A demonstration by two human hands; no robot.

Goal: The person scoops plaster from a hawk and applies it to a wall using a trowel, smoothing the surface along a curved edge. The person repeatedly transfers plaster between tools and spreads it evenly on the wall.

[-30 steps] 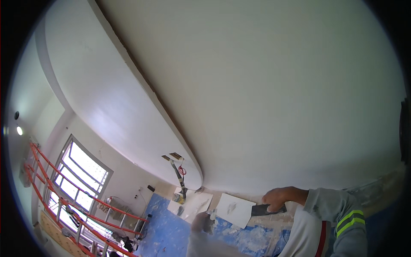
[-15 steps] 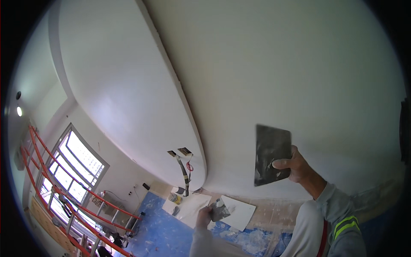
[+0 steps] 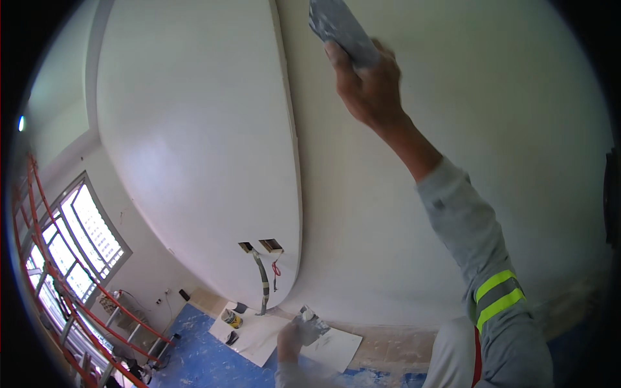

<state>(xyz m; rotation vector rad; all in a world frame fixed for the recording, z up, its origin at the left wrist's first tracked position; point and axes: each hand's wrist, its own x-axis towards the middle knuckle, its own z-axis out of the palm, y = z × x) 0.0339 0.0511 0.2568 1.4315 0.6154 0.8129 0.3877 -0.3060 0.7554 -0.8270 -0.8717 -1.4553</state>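
Observation:
My right hand (image 3: 375, 94) is raised high against the pale wall (image 3: 491, 149), closed around a flat grey plastering blade (image 3: 344, 29). The blade tilts at an angle near the top of the view, smeared with whitish filler; I cannot tell whether its edge touches the wall. Low down, my slightly blurred left hand (image 3: 291, 341) grips a smaller scraper blade (image 3: 313, 325) with grey and white filler on its face. It hovers over white sheets lying on the floor.
Left of the bare wall stands a raised white curved panel (image 3: 207, 149) with two cut-outs (image 3: 271, 246), a taped cable (image 3: 264, 284) and red wire hanging. A tub (image 3: 231, 318) sits on a white board (image 3: 259, 349) over blue floor covering (image 3: 184, 343). Orange scaffold rails (image 3: 84, 284) cross the window (image 3: 81, 236).
My right hand has swept up and left with its blade, which has turned from broad face to a slant. My left hand has shifted slightly left and down; the view has turned.

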